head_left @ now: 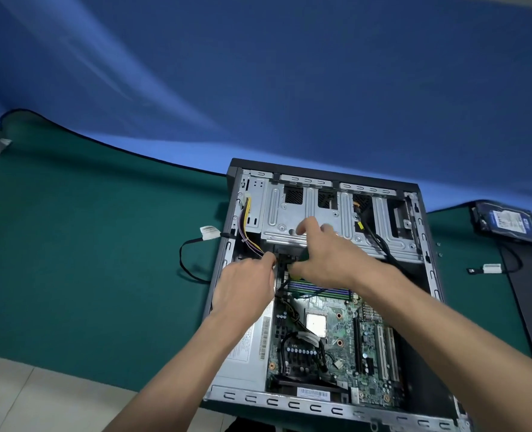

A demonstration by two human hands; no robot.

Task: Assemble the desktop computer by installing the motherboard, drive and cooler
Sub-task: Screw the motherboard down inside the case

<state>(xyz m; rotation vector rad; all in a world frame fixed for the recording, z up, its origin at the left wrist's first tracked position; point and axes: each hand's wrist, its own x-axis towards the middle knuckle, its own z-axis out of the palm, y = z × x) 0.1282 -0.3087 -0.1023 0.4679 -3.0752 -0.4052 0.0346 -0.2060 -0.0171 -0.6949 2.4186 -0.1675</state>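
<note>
Lying open on its side on the green mat [87, 275] that covers the worktop, the computer case [427, 322] fills the near right part of the mat, with the blue backdrop [258, 73] behind its far edge. Inside it the motherboard [342, 341] sits flat in the near half, its bare CPU [316, 325] showing, and the metal drive cage [314, 210] spans the far half. Both forearms reach in from the near edge and meet at the cage's lower lip. The left hand [246, 285] is knuckles-up, fingers curled narrow around dark cables at the board's far left corner. The right hand [324, 254] arches above the memory sticks [321, 289], fingers spread, thumb tucked; whether it grips anything cannot be told. A hard drive [505, 224] lies apart at the mat's far right edge.
</note>
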